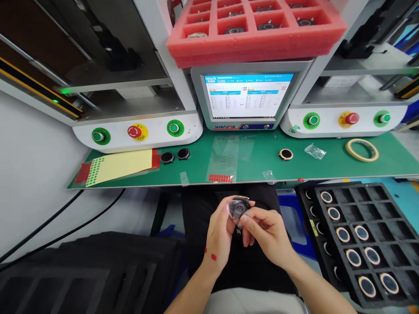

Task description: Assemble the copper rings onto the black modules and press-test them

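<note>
Above my lap, my left hand [218,231] is wrapped round a dark round watch case [239,208], its back with a ring of small sensor marks turned up. Clear plastic film covers part of the case. My right hand [269,233] pinches the lower right edge of the case and film between thumb and fingers. Small red stickers [214,257] cling to my left wrist. On the green bench [157,174] lie two dark watch cases [167,158] at the left and one gold-rimmed case [286,154] at the right.
A foam tray [389,235] of gold-rimmed cases stands at the right. Behind the bench are a monitor [245,98], a pink foam tray [255,50] above it, and machines with buttons [135,131]. Tape roll [362,150], yellow sticker sheet [122,165] and film scraps [315,151] lie on the bench.
</note>
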The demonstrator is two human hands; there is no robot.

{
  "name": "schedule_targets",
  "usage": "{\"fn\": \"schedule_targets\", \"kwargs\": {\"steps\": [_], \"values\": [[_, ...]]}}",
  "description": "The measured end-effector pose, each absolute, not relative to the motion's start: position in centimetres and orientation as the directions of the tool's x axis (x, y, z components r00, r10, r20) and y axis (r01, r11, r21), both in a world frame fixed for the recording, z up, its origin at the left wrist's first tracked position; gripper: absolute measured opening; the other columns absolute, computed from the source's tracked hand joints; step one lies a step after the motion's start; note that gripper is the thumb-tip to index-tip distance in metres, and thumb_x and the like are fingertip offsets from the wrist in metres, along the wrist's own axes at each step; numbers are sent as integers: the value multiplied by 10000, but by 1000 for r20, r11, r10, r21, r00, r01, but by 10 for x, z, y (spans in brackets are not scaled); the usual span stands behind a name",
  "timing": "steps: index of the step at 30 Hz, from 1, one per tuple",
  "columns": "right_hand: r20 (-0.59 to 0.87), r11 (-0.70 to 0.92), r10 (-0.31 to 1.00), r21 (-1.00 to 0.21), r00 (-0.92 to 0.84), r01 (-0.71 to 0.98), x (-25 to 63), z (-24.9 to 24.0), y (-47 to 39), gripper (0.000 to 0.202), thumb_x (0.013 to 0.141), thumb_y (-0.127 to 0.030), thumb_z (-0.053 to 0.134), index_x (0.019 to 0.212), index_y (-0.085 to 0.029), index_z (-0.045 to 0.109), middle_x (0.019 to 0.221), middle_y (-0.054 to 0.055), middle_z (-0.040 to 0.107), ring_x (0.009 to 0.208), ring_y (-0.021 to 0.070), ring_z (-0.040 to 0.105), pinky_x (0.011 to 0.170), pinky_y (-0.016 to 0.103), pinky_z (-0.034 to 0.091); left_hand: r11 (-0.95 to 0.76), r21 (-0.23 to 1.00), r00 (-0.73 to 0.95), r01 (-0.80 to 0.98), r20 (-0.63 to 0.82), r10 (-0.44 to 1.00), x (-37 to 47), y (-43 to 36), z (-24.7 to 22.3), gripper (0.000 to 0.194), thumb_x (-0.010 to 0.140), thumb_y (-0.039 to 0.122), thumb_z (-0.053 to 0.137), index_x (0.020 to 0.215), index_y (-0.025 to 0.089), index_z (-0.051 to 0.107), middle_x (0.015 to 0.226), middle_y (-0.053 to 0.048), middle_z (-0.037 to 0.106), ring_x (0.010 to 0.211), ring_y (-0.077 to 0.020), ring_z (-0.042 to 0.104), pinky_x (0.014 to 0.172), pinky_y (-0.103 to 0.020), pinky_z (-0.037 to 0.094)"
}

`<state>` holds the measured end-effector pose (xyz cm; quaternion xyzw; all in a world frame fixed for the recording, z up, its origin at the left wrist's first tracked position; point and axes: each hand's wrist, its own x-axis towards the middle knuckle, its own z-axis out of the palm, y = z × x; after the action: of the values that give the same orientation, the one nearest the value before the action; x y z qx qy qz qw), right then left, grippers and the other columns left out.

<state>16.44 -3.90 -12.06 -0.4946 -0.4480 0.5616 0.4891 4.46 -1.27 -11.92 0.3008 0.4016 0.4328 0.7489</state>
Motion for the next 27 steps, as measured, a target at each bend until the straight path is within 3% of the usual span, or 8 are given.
{"fn": "schedule_targets", "kwargs": {"steps": [4,10,13,15,18,21,23,27], "values": [[-108,-109,994,-993,-21,-40,166,-118,-40,328,925,-366,549,672,-163,601,469,0,606,400,81,546,432,160,447,397,825,294,-401,-294,909,45,-16,-119,404,946,489,464,1035,154,671,1059,-112,731,927,-223,687,738,-273,551],[-85,-86,996,-994,16,67,163,-116,-41,314,916,-350,536,673,-163,604,480,5,608,408,91,552,447,176,448,332,906,196,-263,-286,938,51,-20,-119,312,907,450,594,1023,164,644,1054,-116,734,856,-211,713,619,-236,542],[-157,-161,986,-985,64,68,159,-117,-45,338,913,-382,542,661,-164,597,488,11,618,419,96,563,454,183,450,320,907,173,-275,-281,944,54,-21,-117,305,908,442,596,1008,159,650,1035,-110,739,865,-210,719,722,-277,572],[-215,-219,974,-975,77,37,157,-119,-47,379,912,-420,549,637,-162,594,475,9,613,413,91,554,457,185,446,296,909,142,-293,-265,954,55,-21,-116,302,906,437,604,998,153,656,1020,-107,743,891,-213,721,826,-316,571],[-264,-264,955,-964,131,-22,159,-122,-46,417,872,-467,608,590,-161,591,455,3,596,396,82,523,430,185,418,236,925,62,-297,-228,972,54,-20,-115,309,907,441,607,990,148,661,1019,-107,746,923,-218,720,848,-313,569],[-257,-224,936,-962,239,-157,160,-123,-40,255,755,-414,749,749,-171,669,616,12,675,516,105,598,465,190,467,205,941,4,-268,-212,977,51,-19,-116,299,905,440,615,1004,162,665,1090,-104,737,1026,-228,694,902,-309,552],[-259,-180,934,-936,244,-304,157,-124,-37,283,682,-357,814,877,-195,689,749,10,709,623,114,641,550,200,524,222,946,11,-238,-226,974,51,-21,-117,292,895,447,628,1010,180,664,1141,-95,724,1096,-237,666,940,-314,534],[-264,-127,934,-874,239,-469,150,-130,-34,402,569,-478,868,767,-194,663,748,10,714,645,143,675,624,263,581,226,964,-6,-143,-229,973,59,-26,-117,306,881,476,637,1047,220,656,1202,-58,700,1156,-233,629,1019,-332,488]]}}
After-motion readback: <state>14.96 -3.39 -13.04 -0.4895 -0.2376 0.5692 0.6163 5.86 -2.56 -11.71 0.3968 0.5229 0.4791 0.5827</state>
